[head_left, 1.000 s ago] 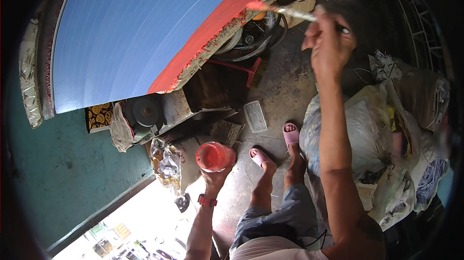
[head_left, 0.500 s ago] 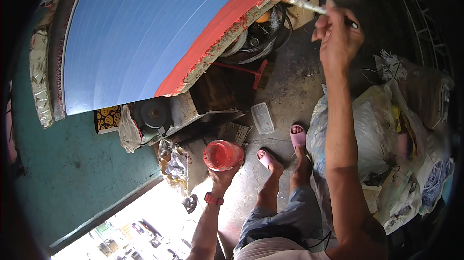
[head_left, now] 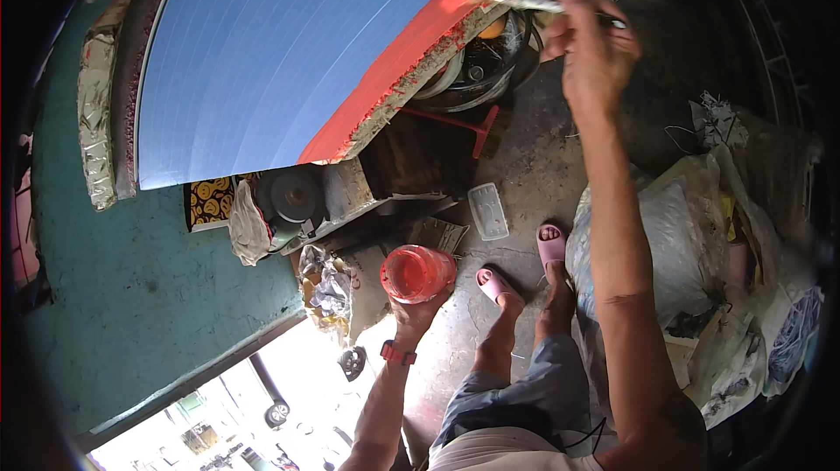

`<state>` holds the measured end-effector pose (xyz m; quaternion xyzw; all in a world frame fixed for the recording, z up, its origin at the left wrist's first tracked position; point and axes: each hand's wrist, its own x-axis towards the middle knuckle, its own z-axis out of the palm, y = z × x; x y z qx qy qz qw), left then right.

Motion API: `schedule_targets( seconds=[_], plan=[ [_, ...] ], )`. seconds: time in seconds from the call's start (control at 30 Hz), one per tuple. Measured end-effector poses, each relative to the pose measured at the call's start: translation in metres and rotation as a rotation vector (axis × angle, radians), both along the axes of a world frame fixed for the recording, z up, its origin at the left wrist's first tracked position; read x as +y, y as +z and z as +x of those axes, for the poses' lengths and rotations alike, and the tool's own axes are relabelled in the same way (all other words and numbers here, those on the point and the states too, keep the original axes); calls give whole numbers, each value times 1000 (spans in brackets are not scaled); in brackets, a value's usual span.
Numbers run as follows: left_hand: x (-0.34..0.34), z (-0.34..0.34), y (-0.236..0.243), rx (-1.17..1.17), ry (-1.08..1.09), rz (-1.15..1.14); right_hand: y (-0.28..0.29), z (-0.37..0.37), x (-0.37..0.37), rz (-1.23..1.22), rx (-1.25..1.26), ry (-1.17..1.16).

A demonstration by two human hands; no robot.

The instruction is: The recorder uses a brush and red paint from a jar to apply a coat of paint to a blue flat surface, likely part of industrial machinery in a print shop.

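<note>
My right hand [head_left: 599, 60] is closed around the handle of a paintbrush [head_left: 532, 3] with red paint on its bristles. The brush points left, its blurred tip over the red band [head_left: 404, 60] along the edge of a large blue panel [head_left: 289, 51]; whether the bristles touch it I cannot tell. Low in front of me, my left hand [head_left: 420, 314] grips a clear jar [head_left: 418, 273] from below and behind. Red paint coats the jar's inside, and its mouth faces up.
Beneath the panel's rough edge lie coiled black cable [head_left: 472, 90], a red T-shaped bar [head_left: 479, 132] and a wooden box [head_left: 402, 165]. A clear plastic container [head_left: 488, 211] lies on the floor near my pink slippers. Stuffed plastic bags [head_left: 665, 235] crowd the right side; a teal wall [head_left: 157, 296] stands left.
My right hand has moved the brush left, its tip further in over the panel's red band. The view has shifted slightly; my left hand still holds the jar in front of me.
</note>
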<state>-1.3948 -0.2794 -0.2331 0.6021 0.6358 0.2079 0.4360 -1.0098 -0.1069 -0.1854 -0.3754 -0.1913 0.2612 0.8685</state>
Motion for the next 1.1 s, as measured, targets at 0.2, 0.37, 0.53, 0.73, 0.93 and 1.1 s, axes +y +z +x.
schedule_targets(
  seconds=[0.2,0.37,0.53,0.73,0.93,1.1],
  plan=[
    [-7,-6,-2,29,12,12,13,-42,-24,-122,-99,208],
    [0,-2,1,52,-23,39,-8,-44,-1,-73,-81,193],
    [3,1,1,13,-11,47,-17,58,6,23,9,-95],
    [7,9,2,53,-79,-13,-1,15,-20,-171,-7,147],
    [14,15,-4,54,-189,66,-29,45,11,-12,-79,83],
    [12,15,-3,26,-147,17,-32,100,1,6,-64,-43]
  ],
)
